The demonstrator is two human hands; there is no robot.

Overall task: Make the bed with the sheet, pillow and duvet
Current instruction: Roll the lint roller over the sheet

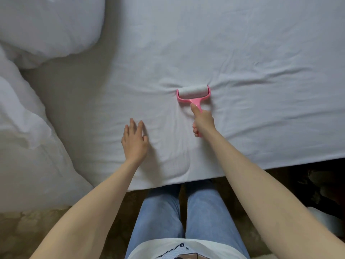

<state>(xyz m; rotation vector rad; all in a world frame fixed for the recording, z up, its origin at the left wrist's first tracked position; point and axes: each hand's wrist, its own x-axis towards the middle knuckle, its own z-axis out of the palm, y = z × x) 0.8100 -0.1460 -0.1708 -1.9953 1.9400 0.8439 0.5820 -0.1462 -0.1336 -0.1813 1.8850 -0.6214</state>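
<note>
Head view is looking straight down over the near edge of the bed (280, 157), where a person is standing with both bare arms reaching out across the white sheet (242, 43). The right hand (202, 121) is wrapping its grip fully around the handle of a pink lint roller (193, 95), with the thumb lying along the stem toward the head, likely so that pressure is going down into the roll while it is running over the fabric; small creases are gathering around the roller where it is pressing in. The left hand (134, 141) is lying flat with its grip open and fingers spread, holding nothing, just beside the roller's path, seemingly pinning the sheet taut so it is not bunching under the roll. The sheet is covering the mattress from the near edge to the far side, wrinkled but already spread. The pillow (48, 25) is sitting at the far left corner of the bed, and the duvet (28, 128) is lying heaped along the left edge, spilling over the side, presumably pushed aside while the sheet is being cleaned. Both are being cut off by the frame, so their full extent is not showing. Dark shapes on the floor at the right are too dim to identify, and the print on the person's shirt is too cropped to read.
</note>
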